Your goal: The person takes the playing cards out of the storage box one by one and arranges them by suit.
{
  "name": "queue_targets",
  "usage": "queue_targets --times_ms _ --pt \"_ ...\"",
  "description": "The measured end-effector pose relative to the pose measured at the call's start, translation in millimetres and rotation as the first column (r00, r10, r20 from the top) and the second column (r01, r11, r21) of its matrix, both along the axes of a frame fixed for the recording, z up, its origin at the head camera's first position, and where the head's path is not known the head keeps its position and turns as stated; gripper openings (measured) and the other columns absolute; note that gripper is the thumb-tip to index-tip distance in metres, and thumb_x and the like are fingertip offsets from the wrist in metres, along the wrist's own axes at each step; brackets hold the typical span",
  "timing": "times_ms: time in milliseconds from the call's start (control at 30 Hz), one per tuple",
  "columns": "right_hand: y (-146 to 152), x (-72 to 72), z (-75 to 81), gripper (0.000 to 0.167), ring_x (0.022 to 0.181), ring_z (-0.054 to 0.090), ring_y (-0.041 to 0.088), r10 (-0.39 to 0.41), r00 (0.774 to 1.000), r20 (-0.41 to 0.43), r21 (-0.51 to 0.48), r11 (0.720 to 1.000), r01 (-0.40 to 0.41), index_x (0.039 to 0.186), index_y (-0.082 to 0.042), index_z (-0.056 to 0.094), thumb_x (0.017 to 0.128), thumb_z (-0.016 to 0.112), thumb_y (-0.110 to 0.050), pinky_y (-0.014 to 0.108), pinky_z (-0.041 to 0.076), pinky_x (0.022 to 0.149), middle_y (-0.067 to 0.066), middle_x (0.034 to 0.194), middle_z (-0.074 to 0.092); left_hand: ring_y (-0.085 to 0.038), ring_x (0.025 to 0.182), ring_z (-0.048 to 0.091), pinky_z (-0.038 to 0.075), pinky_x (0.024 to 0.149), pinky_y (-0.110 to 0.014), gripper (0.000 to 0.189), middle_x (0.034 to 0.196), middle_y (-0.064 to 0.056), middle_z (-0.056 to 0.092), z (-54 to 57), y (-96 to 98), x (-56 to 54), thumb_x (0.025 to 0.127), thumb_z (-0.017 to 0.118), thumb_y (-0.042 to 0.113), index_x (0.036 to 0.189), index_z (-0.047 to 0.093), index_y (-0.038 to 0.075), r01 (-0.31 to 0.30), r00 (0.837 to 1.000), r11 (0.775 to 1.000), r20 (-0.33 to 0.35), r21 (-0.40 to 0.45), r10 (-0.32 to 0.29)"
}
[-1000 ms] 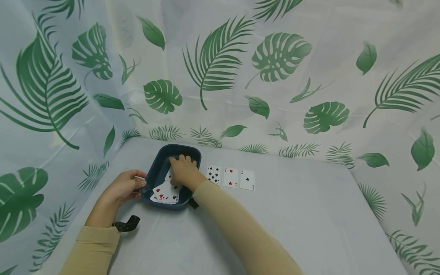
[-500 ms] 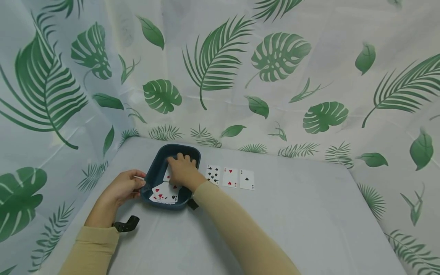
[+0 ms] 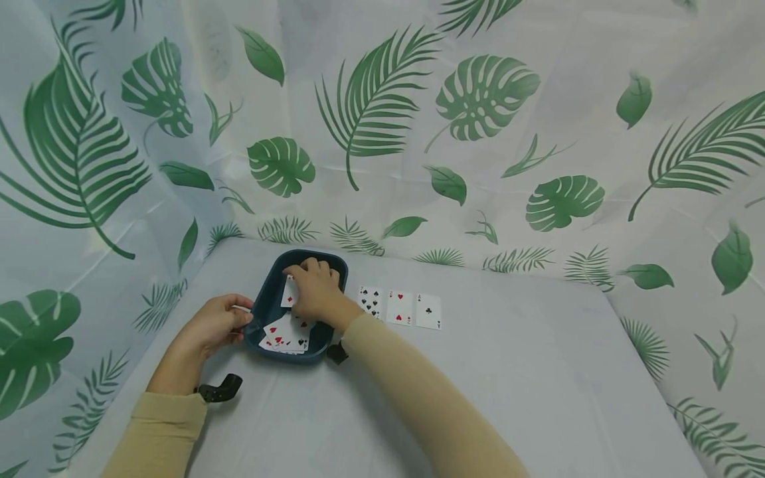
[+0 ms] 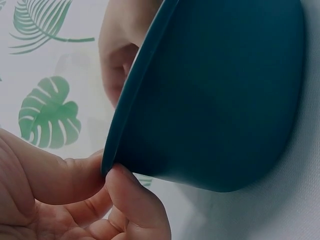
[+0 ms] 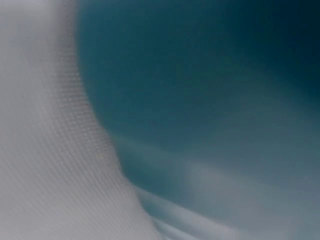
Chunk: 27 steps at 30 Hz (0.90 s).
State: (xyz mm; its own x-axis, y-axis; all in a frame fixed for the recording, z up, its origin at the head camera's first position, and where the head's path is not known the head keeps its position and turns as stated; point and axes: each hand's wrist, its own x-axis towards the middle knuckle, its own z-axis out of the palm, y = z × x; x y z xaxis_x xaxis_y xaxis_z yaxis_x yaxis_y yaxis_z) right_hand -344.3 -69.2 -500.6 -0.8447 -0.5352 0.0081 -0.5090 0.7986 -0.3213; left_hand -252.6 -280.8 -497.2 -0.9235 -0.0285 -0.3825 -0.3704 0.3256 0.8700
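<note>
A dark blue plastic basin [image 3: 273,292] stands at the back left of the table. My left hand [image 3: 218,325] pinches its left rim between thumb and fingers, plain in the left wrist view, where the basin's outer wall [image 4: 215,95] fills much of the picture. Inside the basin, my right hand [image 3: 317,292] holds a playing card [image 3: 289,291] with a red diamond under its thumb; the fingertips are partly hidden. Several loose playing cards [image 3: 287,335] lie face up at the basin's near end. The right wrist view shows only the blurred basin wall [image 5: 150,75], not the hand.
Right of the basin, three playing cards lie face up in a row: a seven of spades [image 3: 370,300], a two of hearts [image 3: 399,309] and an ace of clubs [image 3: 429,311]. White cloth [image 3: 538,372] covers the table; leaf-print curtains hang behind and left.
My right hand has shifted slightly up and toward the basin's far end, and the diamond card has come along, away from the pile. The left hand has kept its place on the rim.
</note>
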Motion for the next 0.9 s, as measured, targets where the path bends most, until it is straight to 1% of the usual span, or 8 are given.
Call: queue_targets --times_ms 100,233,500,667,833,900 --pt "2.8 -0.5 4.9 0.081 0.141 0.041 0.027 -0.011 1.000 0.024 -0.036 0.999 0.012 0.158 -0.036 0.049 0.087 0.088 -0.032 0.055 0.036 0.119 0.005 0.158 0.046 -0.019 0.078 0.058 0.057 0.067 -0.033 0.034 0.099 -0.009 0.062 0.7 0.2 0.1 0.107 0.056 0.003 0.139 0.052 -0.007 -0.005 1.000 1.000 0.005 0.001 0.005" --pt "8.7 0.6 12.7 0.081 0.143 0.041 0.029 -0.004 0.999 0.054 -0.079 0.997 0.009 0.159 -0.036 0.049 0.087 0.087 -0.029 0.057 0.037 0.120 0.006 0.159 0.046 -0.019 0.079 0.058 0.057 0.067 -0.032 0.034 0.101 -0.010 0.061 1.8 0.5 0.3 0.107 0.055 0.003 0.140 0.052 -0.007 -0.007 1.000 1.000 0.010 -0.005 0.007" --pt "27.8 6.0 22.3 0.081 0.150 0.039 0.034 0.044 0.996 0.084 -0.166 0.986 -0.029 0.159 -0.036 0.049 0.089 0.086 -0.025 0.062 0.034 0.124 0.008 0.164 0.044 -0.018 0.077 0.057 0.057 0.065 -0.032 0.034 0.099 -0.010 0.060 2.7 0.9 1.0 0.107 0.055 0.002 0.139 0.051 -0.008 0.005 1.000 1.000 0.000 0.011 -0.005" --pt "40.2 10.1 24.4 0.081 0.152 0.037 0.035 0.049 0.994 0.093 -0.214 0.976 -0.028 0.159 -0.035 0.048 0.089 0.086 -0.022 0.060 0.034 0.125 0.007 0.163 0.043 -0.018 0.077 0.057 0.057 0.066 -0.032 0.034 0.096 -0.008 0.060 1.3 0.9 1.4 0.107 0.056 0.002 0.139 0.052 -0.008 0.011 1.000 1.000 -0.007 0.006 -0.011" --pt "52.4 16.4 28.0 0.081 0.153 0.035 0.033 0.055 0.991 0.122 -0.250 0.968 -0.023 0.159 -0.035 0.049 0.089 0.086 -0.018 0.057 0.037 0.123 0.006 0.163 0.043 -0.020 0.079 0.059 0.056 0.067 -0.032 0.034 0.101 -0.010 0.063 1.4 0.5 2.4 0.107 0.056 0.002 0.139 0.052 -0.009 0.009 1.000 1.000 -0.016 -0.005 -0.009" --pt "57.9 19.3 30.2 0.080 0.152 0.036 0.032 0.059 0.990 0.131 -0.260 0.965 -0.023 0.158 -0.036 0.050 0.089 0.085 -0.018 0.057 0.040 0.121 0.006 0.162 0.043 -0.020 0.079 0.060 0.056 0.067 -0.032 0.034 0.102 -0.010 0.063 1.6 0.3 2.4 0.107 0.056 0.003 0.139 0.052 -0.008 0.009 1.000 1.000 -0.016 -0.007 -0.009"
